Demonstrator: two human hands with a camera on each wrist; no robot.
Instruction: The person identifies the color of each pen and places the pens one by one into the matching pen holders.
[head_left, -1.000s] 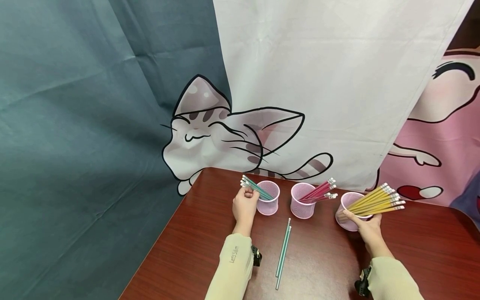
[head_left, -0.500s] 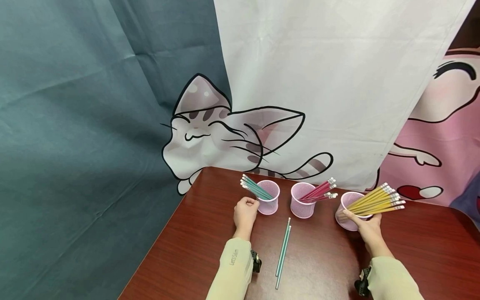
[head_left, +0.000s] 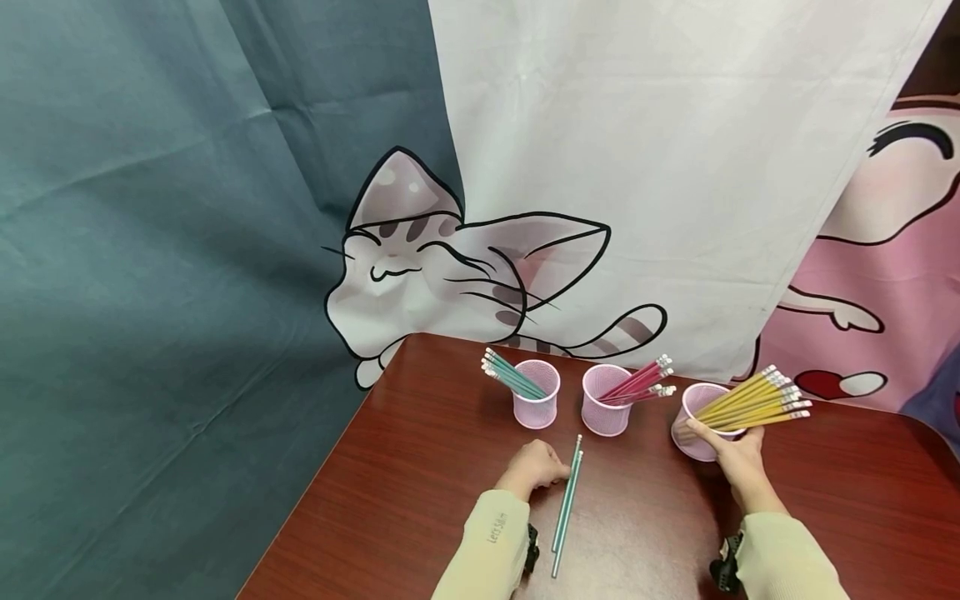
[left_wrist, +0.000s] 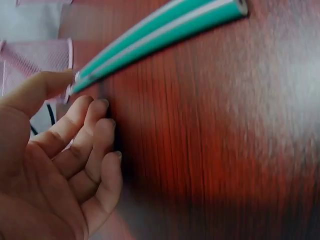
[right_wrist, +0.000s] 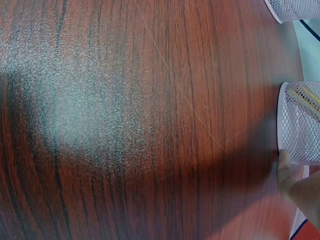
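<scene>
Two green pencils (head_left: 567, 508) lie side by side on the table, eraser ends pointing away. My left hand (head_left: 536, 467) is just left of their eraser ends. The left wrist view shows its thumb and loosely bent fingers (left_wrist: 102, 132) apart, nothing between them, beside the pencils (left_wrist: 165, 35). My right hand (head_left: 738, 471) grips a pink mesh pencil cup (head_left: 693, 442) at the right, thumb on its near side. Yellow pencils (head_left: 750, 404) lean out of that cup to the right. In the right wrist view only part of the hand (right_wrist: 300, 192) shows at the cup.
A pink mesh cup (head_left: 536, 414) with several green pencils (head_left: 513, 375) stands at the back left. Right of it, another pink cup (head_left: 604, 421) holds red pencils (head_left: 637, 383). A printed cloth (head_left: 637, 150) hangs behind the brown table (head_left: 390, 467).
My left hand has let go of the green pencils at the left cup and moved right and nearer, to the two loose pencils. The right hand stays on its cup.
</scene>
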